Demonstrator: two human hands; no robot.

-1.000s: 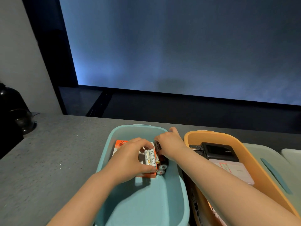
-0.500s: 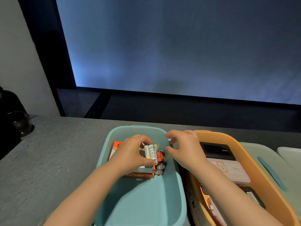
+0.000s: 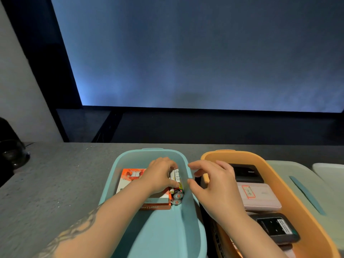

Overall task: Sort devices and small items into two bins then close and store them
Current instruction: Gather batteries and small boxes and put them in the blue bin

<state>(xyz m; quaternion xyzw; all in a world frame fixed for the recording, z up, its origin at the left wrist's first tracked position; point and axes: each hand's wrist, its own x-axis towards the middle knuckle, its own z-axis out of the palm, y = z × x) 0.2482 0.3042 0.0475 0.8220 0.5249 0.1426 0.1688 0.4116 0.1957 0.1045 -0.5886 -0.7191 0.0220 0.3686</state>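
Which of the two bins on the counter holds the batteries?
The teal bin, on the left. The left hand grips batteries inside it; the orange bin holds flat devices instead.

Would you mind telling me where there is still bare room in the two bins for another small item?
The blue bin has bare floor in its near half, between the orange boxes and the near rim. Its far half is crowded: boxes, batteries and the left hand gripping them. The orange bin is packed with devices; the right hand hovers over the gap between bins.
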